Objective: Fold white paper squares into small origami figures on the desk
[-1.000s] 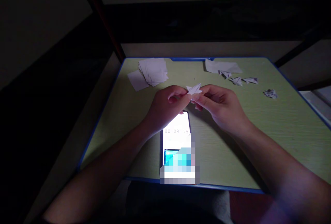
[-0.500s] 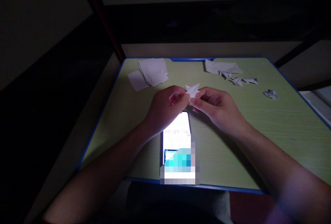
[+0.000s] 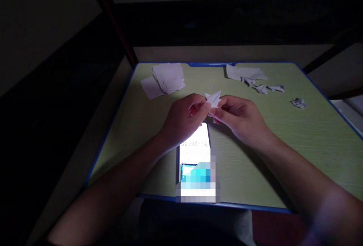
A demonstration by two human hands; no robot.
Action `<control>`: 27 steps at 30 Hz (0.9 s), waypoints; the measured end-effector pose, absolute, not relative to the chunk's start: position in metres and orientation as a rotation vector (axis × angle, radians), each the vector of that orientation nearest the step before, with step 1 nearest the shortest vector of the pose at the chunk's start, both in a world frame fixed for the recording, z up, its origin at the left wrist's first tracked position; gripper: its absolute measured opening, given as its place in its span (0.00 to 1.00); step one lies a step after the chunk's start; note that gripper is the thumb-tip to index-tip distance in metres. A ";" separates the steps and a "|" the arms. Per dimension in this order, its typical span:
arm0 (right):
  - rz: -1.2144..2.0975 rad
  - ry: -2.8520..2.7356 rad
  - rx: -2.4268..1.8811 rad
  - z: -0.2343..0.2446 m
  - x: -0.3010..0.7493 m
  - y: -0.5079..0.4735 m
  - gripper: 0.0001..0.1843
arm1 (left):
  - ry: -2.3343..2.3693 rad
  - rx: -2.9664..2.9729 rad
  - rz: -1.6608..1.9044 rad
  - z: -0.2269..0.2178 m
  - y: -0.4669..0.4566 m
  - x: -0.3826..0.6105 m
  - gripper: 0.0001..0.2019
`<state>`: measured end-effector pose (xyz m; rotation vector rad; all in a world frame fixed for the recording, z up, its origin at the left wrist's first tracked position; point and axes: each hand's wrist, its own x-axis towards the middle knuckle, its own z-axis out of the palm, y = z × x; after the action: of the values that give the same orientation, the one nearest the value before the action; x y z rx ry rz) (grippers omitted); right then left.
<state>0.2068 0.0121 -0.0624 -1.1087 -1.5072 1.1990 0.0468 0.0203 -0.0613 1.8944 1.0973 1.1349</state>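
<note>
2 hands (image 3: 183, 119) (image 3: 246, 121) pinch a creased, sharply pointed paper (image 3: 214, 99).

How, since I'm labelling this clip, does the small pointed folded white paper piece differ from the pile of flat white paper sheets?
The folded piece is pointed and creased; the pile is flat, overlapping sheets. The left hand and right hand hold the folded piece; the pile lies on the blue-edged green table. Both are white paper.

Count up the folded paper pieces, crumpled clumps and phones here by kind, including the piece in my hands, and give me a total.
Held folded paper: 1
Loose folded papers: 3
Crumpled-looking paper clump: 1
Phone: 1
Total: 6
</note>
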 end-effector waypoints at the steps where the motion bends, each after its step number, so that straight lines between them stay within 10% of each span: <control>1: 1.203 -1.510 -1.106 -0.063 0.207 0.012 0.14 | 1.096 1.891 1.136 -0.061 0.020 0.047 0.10; 27: 1.322 -1.316 -1.539 -0.052 0.273 0.031 0.15 | 1.221 1.985 1.250 -0.083 0.037 0.033 0.11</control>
<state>0.2733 0.0306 -0.0518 -1.5387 -1.3161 1.3221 0.0327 0.0371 -0.0830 1.9848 1.2207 1.2498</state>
